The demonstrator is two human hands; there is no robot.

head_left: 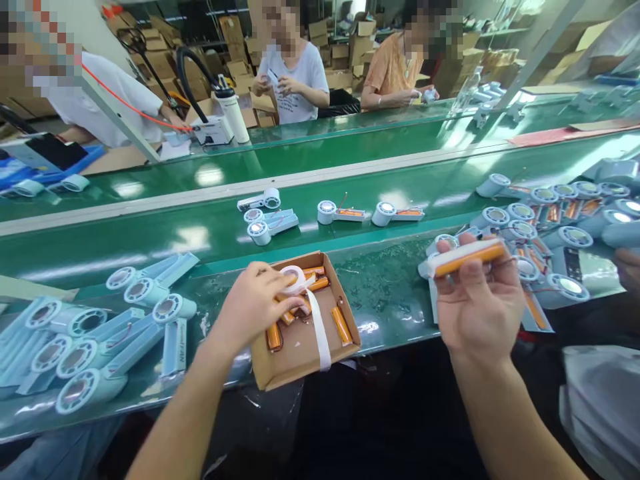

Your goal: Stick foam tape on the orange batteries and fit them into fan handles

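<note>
My left hand (257,300) is over a shallow cardboard box (295,377), its fingers closed on a roll of white tape (294,279). From the roll, a loose white strip (320,327) hangs down across the box. Inside are several orange cylindrical batteries (341,325), some partly hidden by my fingers. To the right, my right hand (480,307) is turned palm up, its thumb and fingers gripping an orange battery (470,259) with a white strip along its upper side. Behind that hand lie light-blue fan housings (520,230), some with orange batteries in their open handles.
Several light-blue fan housings (80,360) lie at the left of the bench. More housings (384,213) sit on the green conveyor belt (210,233). Across it, people work beside a white bottle-shaped container (233,113). Another person's hand (627,270) shows at the right edge.
</note>
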